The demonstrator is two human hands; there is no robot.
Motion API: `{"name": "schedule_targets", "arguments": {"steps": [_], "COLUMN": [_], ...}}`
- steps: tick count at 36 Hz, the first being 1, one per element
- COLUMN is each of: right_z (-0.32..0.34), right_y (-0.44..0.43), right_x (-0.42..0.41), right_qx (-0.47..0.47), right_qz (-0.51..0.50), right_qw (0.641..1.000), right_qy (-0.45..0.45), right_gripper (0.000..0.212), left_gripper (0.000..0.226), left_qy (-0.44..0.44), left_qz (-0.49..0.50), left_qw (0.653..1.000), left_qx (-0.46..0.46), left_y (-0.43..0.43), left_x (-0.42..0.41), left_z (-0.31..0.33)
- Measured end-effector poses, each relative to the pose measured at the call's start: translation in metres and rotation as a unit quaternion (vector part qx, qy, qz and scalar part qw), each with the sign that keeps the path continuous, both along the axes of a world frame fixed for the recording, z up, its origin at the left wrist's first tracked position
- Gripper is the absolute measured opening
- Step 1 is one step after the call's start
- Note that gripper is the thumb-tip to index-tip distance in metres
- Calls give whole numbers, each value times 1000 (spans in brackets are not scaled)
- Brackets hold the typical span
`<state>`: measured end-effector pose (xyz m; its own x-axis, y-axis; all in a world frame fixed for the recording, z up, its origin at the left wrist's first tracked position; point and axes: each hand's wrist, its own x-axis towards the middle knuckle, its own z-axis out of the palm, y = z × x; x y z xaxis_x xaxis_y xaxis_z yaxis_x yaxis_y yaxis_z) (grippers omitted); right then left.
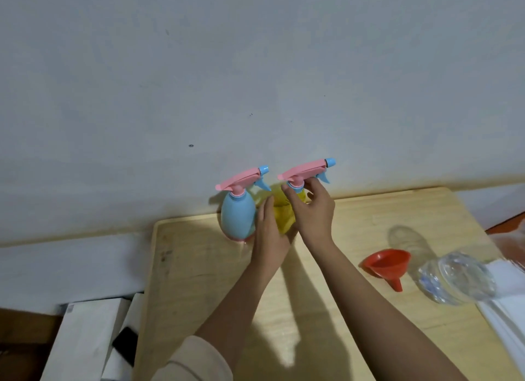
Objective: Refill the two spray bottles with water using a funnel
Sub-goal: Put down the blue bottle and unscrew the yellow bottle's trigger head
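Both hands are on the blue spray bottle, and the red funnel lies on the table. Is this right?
Not quite: the head view shows the left hand and right hand on the yellow spray bottle, beside the blue spray bottle. The red funnel lies on the table.

two bottles (238, 216) behind, funnel (387, 262) right
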<state>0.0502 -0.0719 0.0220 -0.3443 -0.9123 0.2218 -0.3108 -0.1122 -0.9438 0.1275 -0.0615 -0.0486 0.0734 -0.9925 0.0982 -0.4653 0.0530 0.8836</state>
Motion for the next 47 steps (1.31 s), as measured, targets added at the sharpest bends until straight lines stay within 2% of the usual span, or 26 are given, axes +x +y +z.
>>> {"name": "schedule_targets", "arguments": {"steps": [6,11,16,22,26,28,29,31,35,37,40,43,47], "right_z": [6,17,43,65,74,79,81,83,80,78,74,71,72], "right_y": [19,29,46,61,74,80,84,91,105,111,116,120,126], "right_x": [-30,-60,-79,-101,-110,-116,-117,-120,-119,-115,-104,-101,-107], "right_qx": [6,20,20,23,13,24,35,57,79,62,30,19,10], "right_qz": [0,43,88,125,170,212,232,263,290,269,167,91,135], "right_qw": [1000,999,996,992,985,977,972,962,950,955,977,981,964], "right_qy": [-12,-24,-14,-23,-29,-27,-29,-40,-91,-110,-132,-172,-227], "right_gripper": [6,17,15,30,28,22,16,18,20,22,30,36,19], "left_gripper": [82,83,80,81,83,76,71,67,72,76,76,75,80], "left_qy": [-4,6,1,-5,47,83,84,78,104,111,105,106,95], "left_qz": [-6,-27,-29,-33,-55,-74,-85,-96,-81,-73,-64,-57,-50], "left_qw": [999,998,998,997,997,994,993,992,991,990,992,992,993], "left_qx": [-46,-58,-64,-68,-30,5,15,26,38,40,36,42,51], "left_y": [16,36,59,82,98,106,110,117,133,139,147,153,159], "left_x": [-10,-16,-22,-33,-35,-33,-32,-30,-34,-37,-42,-43,-43], "left_z": [3,17,35,62,69,72,74,78,83,84,86,89,91]}}
